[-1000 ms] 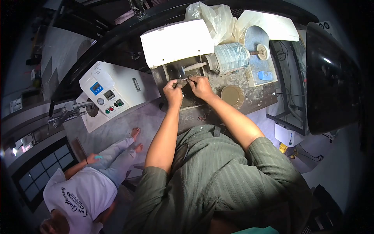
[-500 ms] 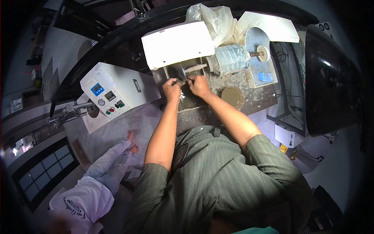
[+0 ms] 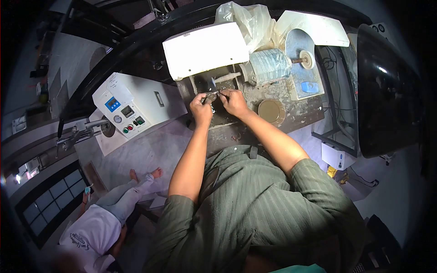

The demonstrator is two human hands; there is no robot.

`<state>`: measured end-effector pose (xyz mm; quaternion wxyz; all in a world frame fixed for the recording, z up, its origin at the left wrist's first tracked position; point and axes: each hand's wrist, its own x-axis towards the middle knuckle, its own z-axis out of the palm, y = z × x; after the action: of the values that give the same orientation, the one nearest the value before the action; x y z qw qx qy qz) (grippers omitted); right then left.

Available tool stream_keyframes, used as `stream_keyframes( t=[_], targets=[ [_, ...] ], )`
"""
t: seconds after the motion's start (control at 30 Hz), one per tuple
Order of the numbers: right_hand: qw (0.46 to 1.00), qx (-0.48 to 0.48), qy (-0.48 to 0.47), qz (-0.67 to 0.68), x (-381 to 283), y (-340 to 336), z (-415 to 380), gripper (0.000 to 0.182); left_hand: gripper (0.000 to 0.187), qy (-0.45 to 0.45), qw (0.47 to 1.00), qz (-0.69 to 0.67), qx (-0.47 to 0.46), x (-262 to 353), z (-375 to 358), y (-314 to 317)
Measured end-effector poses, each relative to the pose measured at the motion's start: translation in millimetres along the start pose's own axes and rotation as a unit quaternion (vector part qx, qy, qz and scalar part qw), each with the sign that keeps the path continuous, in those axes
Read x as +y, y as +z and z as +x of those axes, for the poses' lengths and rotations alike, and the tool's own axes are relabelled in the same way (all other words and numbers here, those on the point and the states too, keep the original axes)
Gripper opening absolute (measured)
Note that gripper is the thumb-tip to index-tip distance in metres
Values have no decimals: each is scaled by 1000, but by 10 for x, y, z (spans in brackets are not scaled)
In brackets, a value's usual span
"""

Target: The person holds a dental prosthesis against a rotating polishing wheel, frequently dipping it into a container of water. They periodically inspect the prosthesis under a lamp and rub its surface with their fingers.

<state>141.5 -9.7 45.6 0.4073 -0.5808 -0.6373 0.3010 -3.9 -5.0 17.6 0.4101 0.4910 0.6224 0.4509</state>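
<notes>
The left hand pinches a small dark piece between the hands; the right hand is curled—whether gripping, I cannot tell. Probably light, stiff, slippery—best held by its edges.

The shirt is dark grey-green with fine stripes and loose folds. The short sleeves match and end near the elbows. A small dark tab projects at the front.

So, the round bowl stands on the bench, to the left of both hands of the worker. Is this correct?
Not the side: the round bowl stands on the bench, but to the right of both left hand and right hand, as the head view shows.
</notes>
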Motion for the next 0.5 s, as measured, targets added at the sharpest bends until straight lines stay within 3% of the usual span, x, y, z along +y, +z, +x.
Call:
stream_keyframes(
  t=[0.37, 0.43, 0.5],
  targets=[
    [998, -28, 38, -40, -19, 31, 41, 13, 13, -35, 999, -12, 12, 32, 37, 39],
    [998, -28, 39, -43, -14, 19, 54, 13, 13, -93, 994, -60, 9, 34, 29, 34],
    [997, -30, 61, -20, -19, 31, 53, 13, 13, -65, 998, -21, 10, 15, 75, 45]
  ],
)
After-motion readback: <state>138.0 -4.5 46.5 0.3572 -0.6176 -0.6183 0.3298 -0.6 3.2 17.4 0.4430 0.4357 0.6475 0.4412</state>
